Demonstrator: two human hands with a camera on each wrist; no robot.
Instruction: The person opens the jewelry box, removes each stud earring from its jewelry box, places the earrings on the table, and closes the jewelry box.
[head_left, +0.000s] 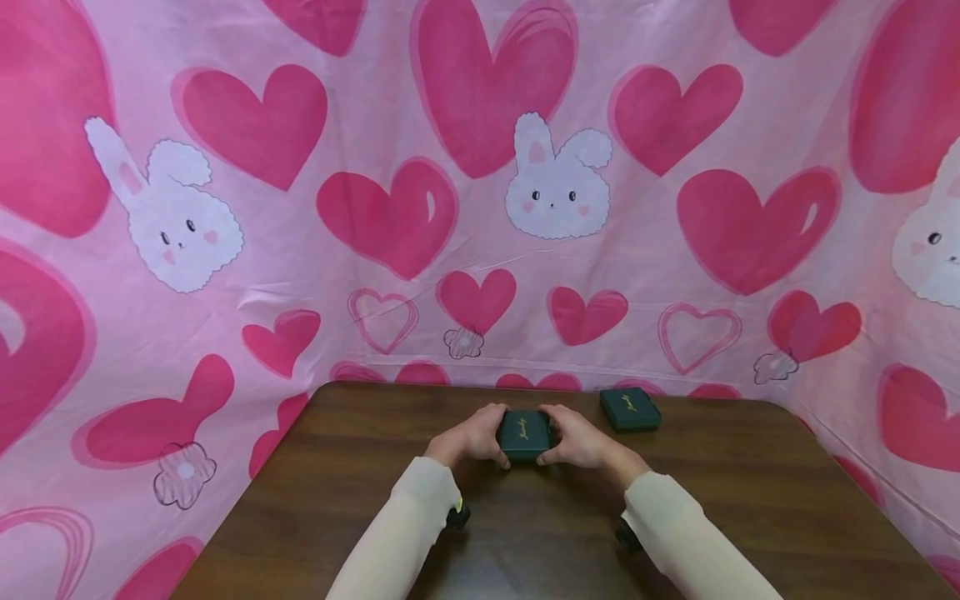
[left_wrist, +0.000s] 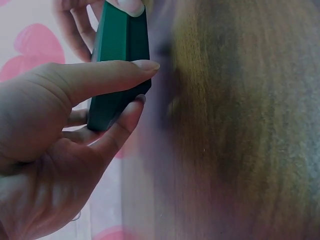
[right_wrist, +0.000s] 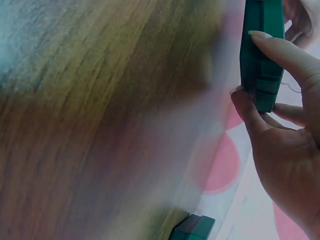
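Observation:
Both hands hold a dark green jewelry box (head_left: 524,435) with gold lettering on its lid, over the far middle part of the table. My left hand (head_left: 477,435) grips its left side, thumb (left_wrist: 107,80) along the near face and fingers round the side and underneath. On the opposite side my right hand (head_left: 576,437) grips it the same way, its thumb (right_wrist: 282,52) across the near face. In both wrist views the box (left_wrist: 117,45) stands apart from the tabletop. The lid looks closed.
A second green box (head_left: 631,409) with gold lettering lies on the brown wooden table (head_left: 540,533), to the right near the back edge. It also shows low in the right wrist view. A pink cloth (head_left: 480,250) with hearts and rabbits hangs behind and beside the table.

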